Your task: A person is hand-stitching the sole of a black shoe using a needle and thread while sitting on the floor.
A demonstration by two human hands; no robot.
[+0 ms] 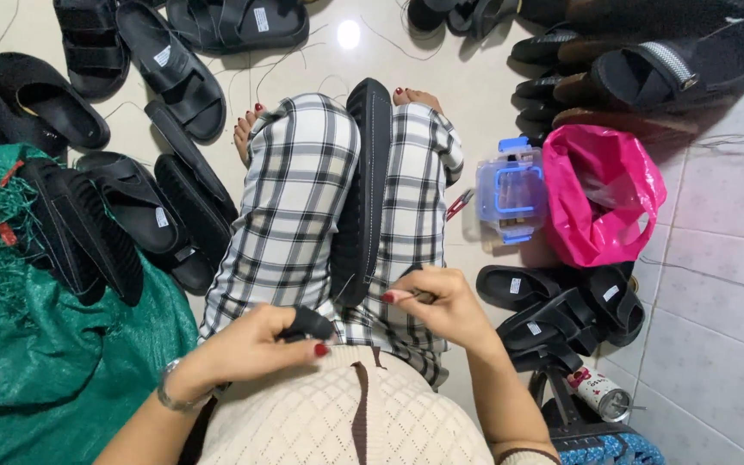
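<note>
Midway, likely: black sandal sole (363,198) clamped edge-up between your knees. Left hand (256,344) closed round small dark tool (310,324); right hand (441,301) pinching needle (424,297), thread barely visible. Many sandals (131,207) piled around; finished or not, can't tell.

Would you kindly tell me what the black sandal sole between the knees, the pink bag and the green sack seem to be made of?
The black sandal sole looks like matte rubber or foam: dull, thick, with a stitched edge. The pink bag appears to be thin glossy plastic film, crinkled with bright highlights. The green sack seems to be woven plastic mesh, given its fine weave and frayed strands.
</note>
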